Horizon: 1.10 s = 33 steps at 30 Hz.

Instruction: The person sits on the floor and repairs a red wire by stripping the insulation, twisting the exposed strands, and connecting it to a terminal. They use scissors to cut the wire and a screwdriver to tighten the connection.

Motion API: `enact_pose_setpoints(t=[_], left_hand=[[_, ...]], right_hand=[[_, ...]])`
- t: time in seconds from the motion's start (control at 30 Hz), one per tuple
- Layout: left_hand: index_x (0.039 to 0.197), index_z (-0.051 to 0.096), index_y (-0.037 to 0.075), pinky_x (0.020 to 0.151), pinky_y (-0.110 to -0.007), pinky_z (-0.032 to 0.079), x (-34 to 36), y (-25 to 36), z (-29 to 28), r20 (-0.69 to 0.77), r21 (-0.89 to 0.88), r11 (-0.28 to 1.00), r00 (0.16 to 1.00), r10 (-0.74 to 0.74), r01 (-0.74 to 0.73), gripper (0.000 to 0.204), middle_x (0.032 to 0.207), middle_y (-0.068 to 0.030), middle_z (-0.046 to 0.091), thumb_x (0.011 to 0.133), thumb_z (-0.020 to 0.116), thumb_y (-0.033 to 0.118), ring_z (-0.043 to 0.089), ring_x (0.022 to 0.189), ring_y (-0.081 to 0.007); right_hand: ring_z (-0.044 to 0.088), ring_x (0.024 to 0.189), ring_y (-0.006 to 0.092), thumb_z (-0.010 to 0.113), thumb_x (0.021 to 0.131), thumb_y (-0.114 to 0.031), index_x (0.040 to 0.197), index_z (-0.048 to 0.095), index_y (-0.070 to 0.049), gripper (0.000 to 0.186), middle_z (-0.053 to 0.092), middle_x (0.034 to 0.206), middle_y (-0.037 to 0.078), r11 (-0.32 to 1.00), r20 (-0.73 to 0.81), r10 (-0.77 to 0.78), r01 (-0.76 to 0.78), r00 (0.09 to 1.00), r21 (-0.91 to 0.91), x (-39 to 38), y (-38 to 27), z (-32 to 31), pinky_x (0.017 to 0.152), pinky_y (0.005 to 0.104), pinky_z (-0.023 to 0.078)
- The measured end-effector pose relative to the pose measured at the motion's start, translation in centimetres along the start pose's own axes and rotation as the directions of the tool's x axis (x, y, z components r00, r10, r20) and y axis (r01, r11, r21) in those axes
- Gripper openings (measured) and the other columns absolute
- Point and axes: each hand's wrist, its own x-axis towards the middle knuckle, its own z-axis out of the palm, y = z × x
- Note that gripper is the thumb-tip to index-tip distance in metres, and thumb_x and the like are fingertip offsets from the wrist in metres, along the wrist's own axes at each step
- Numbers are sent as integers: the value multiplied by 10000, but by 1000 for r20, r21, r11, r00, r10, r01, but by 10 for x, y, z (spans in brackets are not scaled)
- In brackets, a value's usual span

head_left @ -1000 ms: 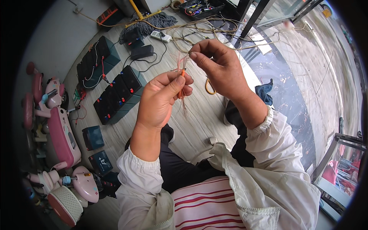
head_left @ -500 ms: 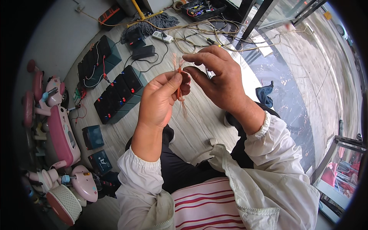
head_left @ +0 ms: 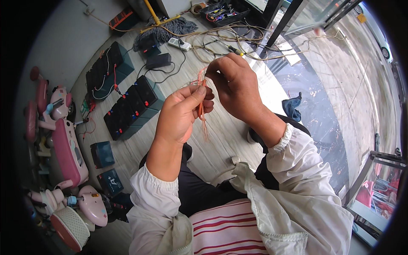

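My left hand (head_left: 178,112) pinches a short bundle of orange wires (head_left: 201,111) between thumb and fingers. Bare copper-coloured strands fan out above the grip, and thin strands hang below it. Over the bundle's upper end, my right hand (head_left: 238,85) has its thumb and forefinger drawn together at the loose strands. Its fingertips partly hide what they grip. Both hands are held up in front of me, above the pale wood-look floor.
To the left stand dark battery blocks (head_left: 131,104) with red and blue terminals, and a pink children's ride-on (head_left: 66,148). Ahead lie a grey mop (head_left: 170,27), a white power strip (head_left: 179,44), coiled cable (head_left: 212,40) and a tool tray (head_left: 223,12). A blue cloth (head_left: 292,107) lies right.
My right thumb and forefinger, apart before, have closed onto the strands at the bundle's top. The right hand came slightly left and down. Outside, a vehicle has moved further into view.
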Motion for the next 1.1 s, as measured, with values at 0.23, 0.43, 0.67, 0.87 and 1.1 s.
enact_pose_setpoints(t=[0.23, 0.43, 0.67, 0.87, 1.1], left_hand=[[962, 615, -20, 757, -303, 503, -19, -20, 0, -16, 8, 998, 998, -64, 64, 189, 887, -95, 634, 917, 559, 154, 601, 757, -145], [1018, 613, -29, 799, -297, 500, -4, -1, -15, -27, -82, 992, 995, 98, -100, 223, 930, -85, 643, 943, 519, 160, 614, 838, -154], [1036, 612, -24, 773, -282, 500, -1, -7, -6, -3, -18, 994, 994, 108, -108, 230, 927, -76, 641, 945, 518, 165, 615, 810, -151], [1038, 605, -23, 780, -286, 490, -2, -10, -1, -19, 79, 988, 991, 134, -132, 236, 920, -86, 649, 945, 520, 176, 615, 799, -149], [1048, 607, -30, 749, -263, 499, -2, -9, 3, -51, 34, 987, 986, 157, -155, 224, 906, -69, 640, 949, 511, 146, 609, 787, -139]], right_hand=[[605, 683, 148, 667, 817, -66, 861, 636, 1, 86, 628, 768, 83, 976, -326, 199, -157, 924, 150, 39, 45, -36, 643, 256, 473], [590, 749, 167, 698, 774, -68, 1014, 646, -38, 247, 580, 843, 94, 978, 230, 110, -147, 967, 150, 9, -7, -23, 633, 266, 476], [570, 699, 143, 691, 786, -92, 973, 655, -12, 207, 594, 794, 71, 902, 204, 217, -276, 955, 332, 1, -2, -8, 605, 264, 465], [562, 687, 62, 654, 839, -103, 843, 625, 34, 140, 624, 724, 26, 707, 310, 370, -481, 876, 518, 3, 0, -11, 609, 223, 459], [548, 687, 63, 591, 843, -62, 820, 584, 14, 80, 598, 758, 17, 666, 338, 341, -479, 877, 571, -4, 0, -6, 623, 222, 456]])
